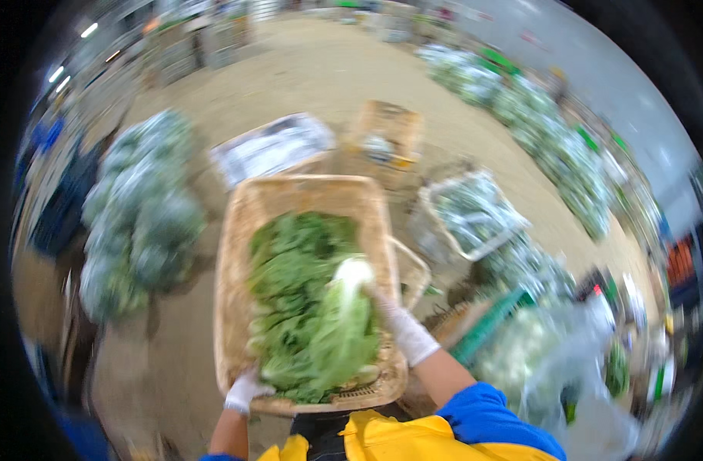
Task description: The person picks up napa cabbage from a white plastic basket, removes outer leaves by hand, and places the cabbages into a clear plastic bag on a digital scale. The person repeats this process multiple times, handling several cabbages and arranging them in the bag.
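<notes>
A worn, light brown plastic crate (306, 183) stands right before me, with leafy green vegetables (294, 259) piled in it. My right hand (383, 305), in a white glove, holds a leafy head of cabbage (343, 322) over the crate's right side; its white stem end points away from me and its leaves lie toward me. My left hand (249, 392), also gloved in white, is at the crate's near left corner, its fingers over the rim. Motion blur hides how firmly those fingers grip.
Bagged vegetables (141, 213) are heaped at left. Beyond the crate are a plastic-lined box (276, 147) and a cardboard box (389, 132). A white basket (472, 213) of bagged produce and a clear bag of pale vegetables (516, 340) stand at right. More bagged vegetables (536, 127) line the wall.
</notes>
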Motion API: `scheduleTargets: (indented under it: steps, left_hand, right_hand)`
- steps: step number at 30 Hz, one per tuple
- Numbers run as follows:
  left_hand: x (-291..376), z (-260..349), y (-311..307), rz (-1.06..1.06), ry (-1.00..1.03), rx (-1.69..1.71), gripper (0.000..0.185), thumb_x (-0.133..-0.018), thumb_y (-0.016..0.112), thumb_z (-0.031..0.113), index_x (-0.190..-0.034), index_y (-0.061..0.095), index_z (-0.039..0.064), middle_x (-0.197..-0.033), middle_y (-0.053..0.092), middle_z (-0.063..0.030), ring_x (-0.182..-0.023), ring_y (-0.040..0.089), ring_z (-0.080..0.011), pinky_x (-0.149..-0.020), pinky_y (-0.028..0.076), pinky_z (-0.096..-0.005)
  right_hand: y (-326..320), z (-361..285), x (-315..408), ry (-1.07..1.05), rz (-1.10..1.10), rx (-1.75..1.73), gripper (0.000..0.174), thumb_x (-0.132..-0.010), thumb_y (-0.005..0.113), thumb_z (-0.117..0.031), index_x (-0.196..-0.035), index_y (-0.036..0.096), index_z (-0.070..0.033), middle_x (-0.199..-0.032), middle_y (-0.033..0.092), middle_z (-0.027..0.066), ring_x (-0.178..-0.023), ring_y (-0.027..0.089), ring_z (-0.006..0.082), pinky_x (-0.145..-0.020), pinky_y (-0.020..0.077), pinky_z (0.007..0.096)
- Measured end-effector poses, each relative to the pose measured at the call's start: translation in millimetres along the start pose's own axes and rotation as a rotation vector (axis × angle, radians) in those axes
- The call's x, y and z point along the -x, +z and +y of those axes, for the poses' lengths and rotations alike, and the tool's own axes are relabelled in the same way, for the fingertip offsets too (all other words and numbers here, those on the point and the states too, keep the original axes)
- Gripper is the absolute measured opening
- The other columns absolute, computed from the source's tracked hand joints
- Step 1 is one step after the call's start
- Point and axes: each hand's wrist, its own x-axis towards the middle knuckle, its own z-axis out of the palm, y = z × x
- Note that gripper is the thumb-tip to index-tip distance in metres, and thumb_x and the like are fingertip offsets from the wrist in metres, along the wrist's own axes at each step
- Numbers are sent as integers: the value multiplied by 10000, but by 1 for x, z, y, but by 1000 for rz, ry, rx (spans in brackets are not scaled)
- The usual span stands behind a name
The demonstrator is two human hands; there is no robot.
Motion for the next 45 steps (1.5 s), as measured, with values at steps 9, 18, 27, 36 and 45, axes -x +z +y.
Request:
scheduleTargets:
  steps: [9,18,27,36,45]
  left_hand:
    - [-36,4,-45,-433,-260,268,1054,-613,859,359,-1445,302,32,-1361,474,-251,-1223,495,-354,-985,433,-410]
    - [-57,-8,-38,-432,-180,123,1079,-618,866,378,-1463,276,57,-1361,479,-242,-1217,509,-331,-973,446,-397]
    - [-13,45,-75,-328,-214,-62,1125,-608,864,464,-1447,272,5,-1342,494,-239,-1205,514,-353,-966,459,-401]
    - [-17,94,-26,360,-3,1261,780,-723,759,1,-1397,368,43,-1253,563,-114,-1096,584,-254,-930,497,-390]
    - [-126,127,-17,652,-15,1240,609,-741,751,177,-1246,442,32,-1121,594,-118,-966,591,-205,-832,493,-341]
  right_hand:
    - [-31,91,9,202,-141,-539,565,-817,704,-329,-1273,538,-39,-1212,599,118,-1066,598,254,-952,469,382]
    - [-45,117,1,52,-198,-920,574,-856,685,-346,-1326,489,-83,-1266,581,125,-1135,570,287,-1009,435,465]
    - [-49,65,3,148,-152,-310,554,-886,649,-383,-1313,491,-66,-1242,578,97,-1054,593,225,-901,508,365]
    - [15,57,14,-501,-403,862,957,-604,817,-553,-1325,429,-59,-1208,555,217,-1150,519,365,-969,408,413]
    - [12,82,54,-395,-172,721,864,-585,879,-356,-1279,487,-23,-1163,592,128,-1057,581,234,-933,468,340]
